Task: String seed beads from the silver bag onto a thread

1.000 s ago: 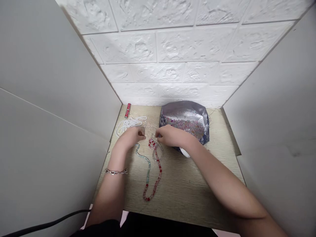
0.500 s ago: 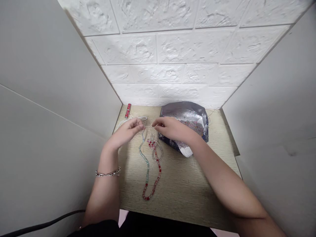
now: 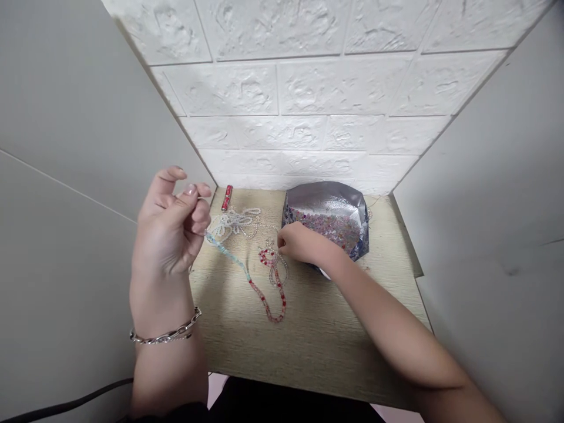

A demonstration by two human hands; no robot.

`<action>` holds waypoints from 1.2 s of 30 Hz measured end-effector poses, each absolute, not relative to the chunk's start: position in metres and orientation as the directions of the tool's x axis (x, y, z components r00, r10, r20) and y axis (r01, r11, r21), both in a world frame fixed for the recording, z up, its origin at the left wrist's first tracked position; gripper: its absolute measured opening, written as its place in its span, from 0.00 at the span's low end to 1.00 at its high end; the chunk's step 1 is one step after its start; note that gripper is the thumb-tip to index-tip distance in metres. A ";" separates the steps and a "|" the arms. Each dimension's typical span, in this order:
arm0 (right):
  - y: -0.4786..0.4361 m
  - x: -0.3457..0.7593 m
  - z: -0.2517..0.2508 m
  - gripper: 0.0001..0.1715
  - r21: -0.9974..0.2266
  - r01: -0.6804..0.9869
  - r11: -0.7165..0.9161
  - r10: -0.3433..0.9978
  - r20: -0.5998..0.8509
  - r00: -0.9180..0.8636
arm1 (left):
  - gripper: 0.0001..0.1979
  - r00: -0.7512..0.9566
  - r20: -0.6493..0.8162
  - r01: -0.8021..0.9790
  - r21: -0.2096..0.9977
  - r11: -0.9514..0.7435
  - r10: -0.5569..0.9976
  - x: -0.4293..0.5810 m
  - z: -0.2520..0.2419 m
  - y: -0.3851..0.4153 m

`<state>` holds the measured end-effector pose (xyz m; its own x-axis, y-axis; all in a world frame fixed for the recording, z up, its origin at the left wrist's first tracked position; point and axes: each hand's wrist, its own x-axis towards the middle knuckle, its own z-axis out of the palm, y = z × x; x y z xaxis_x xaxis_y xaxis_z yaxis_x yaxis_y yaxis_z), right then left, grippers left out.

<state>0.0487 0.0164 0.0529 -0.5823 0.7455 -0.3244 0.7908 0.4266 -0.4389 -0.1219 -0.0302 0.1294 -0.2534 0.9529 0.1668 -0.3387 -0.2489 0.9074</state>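
My left hand (image 3: 174,223) is raised at the left, fingers curled and thumb pressed in. From its lower side a bead strand (image 3: 283,303) runs down to the table, pale blue near the hand, then pink and red. Low beside the bag, my right hand (image 3: 304,241) has its fingertips bent together; what they pinch, if anything, is hidden. Just left of those fingertips lie a small red and pink beaded shape (image 3: 267,257) and a loop of clear beads (image 3: 286,271). The bag (image 3: 326,192), silver inside, stands open with many small coloured beads (image 3: 339,228) in it.
White bead loops (image 3: 231,222) lie at the back left of the wooden table (image 3: 326,341). A red cylinder (image 3: 227,198) is near the back left corner. Grey panels close in both sides, and a white brick-patterned wall (image 3: 304,88) stands behind.
My left hand has come up and left, toward me, drawing the blue end of the strand left. My right hand has moved slightly down and right, and the strand's bottom bend has shifted away from me.
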 end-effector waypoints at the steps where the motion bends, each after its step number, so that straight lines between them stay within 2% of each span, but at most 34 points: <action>1: 0.016 0.046 0.050 0.12 -0.417 0.792 0.445 0.738 -0.329 -0.588 | 0.14 -0.277 0.147 -0.359 0.901 -0.244 0.950 -0.121 0.131 -0.031; 3: 0.015 0.040 0.041 0.13 -0.393 0.784 0.481 0.715 -0.342 -0.610 | 0.14 -0.290 0.128 -0.367 0.900 -0.234 0.948 -0.122 0.130 -0.033; 5: 0.014 0.034 0.035 0.13 -0.376 0.787 0.489 0.711 -0.351 -0.610 | 0.11 -0.265 0.101 -0.301 0.936 -0.182 0.959 -0.122 0.126 -0.033; 7: 0.013 0.032 0.033 0.14 -0.377 0.778 0.502 0.699 -0.353 -0.622 | 0.10 -0.235 0.019 -0.129 0.990 -0.051 0.972 -0.123 0.119 -0.032; 9: 0.012 0.033 0.038 0.15 -0.382 0.785 0.487 0.697 -0.372 -0.613 | 0.10 -0.222 -0.091 0.104 0.988 0.116 0.971 -0.122 0.110 -0.031; 12: 0.013 0.039 0.053 0.16 -0.387 0.817 0.427 0.715 -0.409 -0.567 | 0.11 -0.179 -0.190 0.419 0.873 0.250 0.965 -0.120 0.095 -0.030; 16: 0.015 0.051 0.068 0.15 -0.446 0.828 0.341 0.776 -0.365 -0.515 | 0.12 -0.083 -0.253 0.663 0.709 0.243 0.964 -0.122 0.072 -0.028; 21: 0.016 0.065 0.076 0.13 -0.458 0.817 0.350 0.793 -0.321 -0.519 | 0.14 -0.159 -0.227 0.707 0.653 0.272 0.961 -0.130 0.060 -0.024; 25: 0.014 0.066 0.074 0.13 -0.357 0.835 0.420 0.805 -0.278 -0.524 | 0.15 -0.276 -0.145 0.734 0.607 0.306 0.950 -0.135 0.066 -0.023; 31: 0.003 0.044 0.053 0.16 -0.264 0.845 0.466 0.844 -0.153 -0.514 | 0.16 -0.391 -0.050 0.653 0.689 0.315 0.919 -0.138 0.067 -0.022; 33: -0.002 0.030 0.043 0.16 -0.293 0.783 0.548 0.804 -0.073 -0.590 | 0.16 -0.398 -0.015 0.638 0.713 0.289 0.917 -0.139 0.065 -0.021; 36: -0.011 0.007 0.028 0.15 -0.355 0.573 0.739 0.616 0.012 -0.788 | 0.16 -0.410 0.002 0.631 0.722 0.282 0.912 -0.142 0.063 -0.021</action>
